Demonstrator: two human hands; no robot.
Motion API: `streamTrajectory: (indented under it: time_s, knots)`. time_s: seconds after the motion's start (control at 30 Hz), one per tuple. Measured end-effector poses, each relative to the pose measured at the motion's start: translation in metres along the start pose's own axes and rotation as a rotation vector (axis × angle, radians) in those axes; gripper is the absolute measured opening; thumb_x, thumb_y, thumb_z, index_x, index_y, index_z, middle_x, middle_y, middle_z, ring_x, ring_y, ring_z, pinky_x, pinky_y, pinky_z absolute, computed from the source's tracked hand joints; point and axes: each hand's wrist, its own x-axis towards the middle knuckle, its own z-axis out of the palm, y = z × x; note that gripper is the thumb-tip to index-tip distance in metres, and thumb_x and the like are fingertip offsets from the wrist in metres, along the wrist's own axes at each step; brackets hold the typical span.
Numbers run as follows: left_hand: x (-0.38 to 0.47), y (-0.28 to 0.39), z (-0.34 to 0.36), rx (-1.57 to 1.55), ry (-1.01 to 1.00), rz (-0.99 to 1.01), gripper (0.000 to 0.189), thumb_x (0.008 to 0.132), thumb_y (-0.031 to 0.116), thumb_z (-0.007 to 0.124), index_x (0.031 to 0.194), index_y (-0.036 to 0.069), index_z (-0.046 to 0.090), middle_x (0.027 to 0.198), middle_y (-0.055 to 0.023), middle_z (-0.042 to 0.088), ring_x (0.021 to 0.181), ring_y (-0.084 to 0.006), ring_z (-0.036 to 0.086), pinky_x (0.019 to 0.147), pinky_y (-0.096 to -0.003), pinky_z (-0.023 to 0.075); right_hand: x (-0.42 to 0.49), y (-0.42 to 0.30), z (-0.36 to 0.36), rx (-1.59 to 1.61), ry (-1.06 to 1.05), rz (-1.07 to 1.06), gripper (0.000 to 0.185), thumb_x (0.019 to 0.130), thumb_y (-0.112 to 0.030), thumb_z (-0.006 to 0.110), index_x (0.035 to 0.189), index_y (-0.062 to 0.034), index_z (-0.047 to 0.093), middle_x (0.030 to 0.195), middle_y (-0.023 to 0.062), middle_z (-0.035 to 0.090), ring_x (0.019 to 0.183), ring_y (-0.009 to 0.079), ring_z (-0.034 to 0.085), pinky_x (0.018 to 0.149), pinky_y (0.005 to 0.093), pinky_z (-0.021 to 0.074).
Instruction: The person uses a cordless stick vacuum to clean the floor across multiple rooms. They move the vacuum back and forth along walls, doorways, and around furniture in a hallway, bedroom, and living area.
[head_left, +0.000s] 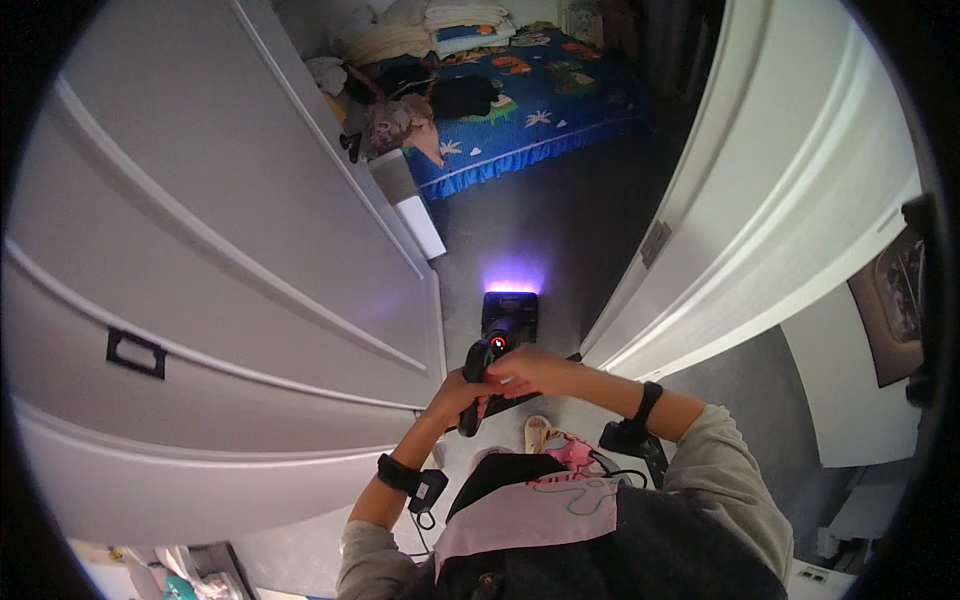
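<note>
A cordless stick vacuum cleaner (499, 330) stands on the grey floor in a doorway, its black floor head lit by a purple-white strip along the front edge. A small red ring glows on its body. My left hand (457, 396) is closed around the black loop handle. My right hand (529, 373) touches the handle or body from the right, beside the left hand; its fingertips are partly hidden, so I cannot tell whether it grips. Both forearms wear black straps with small devices.
White door panels (225, 225) rise close on the left, and a white door (720, 247) on the right. Beyond the doorway stands a bed with a blue patterned cover (517, 135), clothes and folded bedding on it. A white box (421, 226) stands near its corner.
</note>
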Motion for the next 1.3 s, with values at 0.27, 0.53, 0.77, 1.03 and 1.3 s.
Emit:
streamTrajectory:
  time_s: [0.27,0.53,0.77,1.03,1.3]
  knots:
    - [0.136,0.07,0.002,0.173,-0.207,0.007,0.018,0.068,0.007,0.067,0.07,0.004,0.049,0.049,-0.0039,0.048,0.038,-0.0149,0.046,0.036,-0.0282,0.0373,0.036,-0.199,-0.181,-1.399,1.193,-0.399,0.03,0.077,-0.028,0.052,0.088,-0.0013,0.06,0.091,0.0143,0.059,0.085,0.0276,0.056,0.075,0.0383,0.0441]
    - [0.279,0.122,-0.021,0.342,-0.375,0.167,0.024,0.069,0.013,0.066,0.054,0.004,0.048,0.046,-0.0054,0.048,0.037,-0.017,0.047,0.038,-0.0322,0.0366,-0.072,-0.346,-0.29,-0.969,2.0,0.61,0.041,0.079,-0.025,0.053,0.116,-0.0065,0.048,0.124,0.0166,0.038,0.115,0.0312,0.036,0.093,0.0409,0.0326]
    - [0.368,0.175,-0.065,0.419,-0.41,0.1,0.026,0.065,0.01,0.065,0.049,0.005,0.045,0.041,-0.0052,0.046,0.033,-0.0176,0.045,0.036,-0.0325,0.0335,-0.175,-0.368,-0.356,-0.989,2.265,1.387,0.049,0.086,-0.029,0.038,0.127,-0.003,0.034,0.138,0.0189,0.01,0.127,0.0365,0.008,0.1,0.0512,0.0075]
    - [0.419,0.213,-0.076,0.319,-0.488,0.066,0.028,0.064,0.008,0.065,0.045,0.006,0.045,0.042,-0.004,0.046,0.031,-0.0157,0.044,0.032,-0.0287,0.0335,-0.238,-0.324,-0.361,-0.891,2.612,1.785,0.05,0.087,-0.018,0.029,0.132,-0.0014,0.016,0.136,0.0115,0.022,0.125,0.0291,0.016,0.103,0.037,0.0089]
    - [0.446,0.217,-0.074,0.356,-0.551,0.004,0.022,0.065,0.007,0.066,0.054,0.005,0.047,0.045,-0.0031,0.046,0.032,-0.0143,0.043,0.033,-0.028,0.0333,-0.243,-0.332,-0.33,-0.98,2.35,1.577,0.051,0.087,-0.026,0.03,0.131,-0.0038,0.018,0.137,0.0098,0.019,0.124,0.022,0.02,0.101,0.0342,0.0151]
